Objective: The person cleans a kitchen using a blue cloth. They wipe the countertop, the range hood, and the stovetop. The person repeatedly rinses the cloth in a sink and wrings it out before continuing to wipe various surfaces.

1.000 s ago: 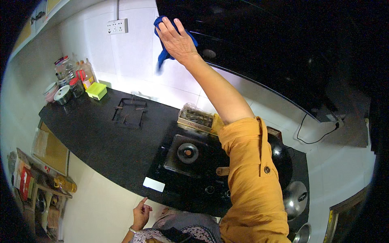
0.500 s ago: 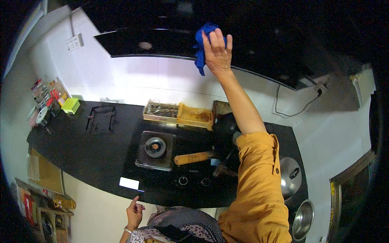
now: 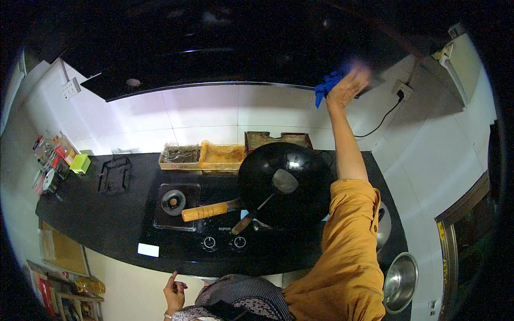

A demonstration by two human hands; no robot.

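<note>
My right hand (image 3: 349, 85), partly smeared by motion, presses a crumpled blue cloth (image 3: 326, 88) against the lower right part of the black range hood (image 3: 214, 64). Beneath that raised arm stands a black wok (image 3: 305, 206) on the right side of the cooktop, its wooden handle (image 3: 206, 212) pointing left. A spatula (image 3: 285, 182) rests inside it, the grip leaning over the rim. Low in the picture, my left hand (image 3: 174, 294) holds nothing; its index finger is stretched toward the front edge of the dark counter (image 3: 85, 198), and the other fingers are loosely bent.
An uncovered burner (image 3: 173, 202) sits left of the wok. Shallow trays (image 3: 222, 156) line the wall behind. Bottles and a green box (image 3: 80, 163) fill the left corner. A steel bowl (image 3: 401, 282) and a partly hidden lid stand right; a plugged cord (image 3: 386, 117) hangs there.
My right hand and the blue cloth have moved right along the hood. The view has shifted too, so the wok and spatula show more fully. My left hand stays low by the counter edge.
</note>
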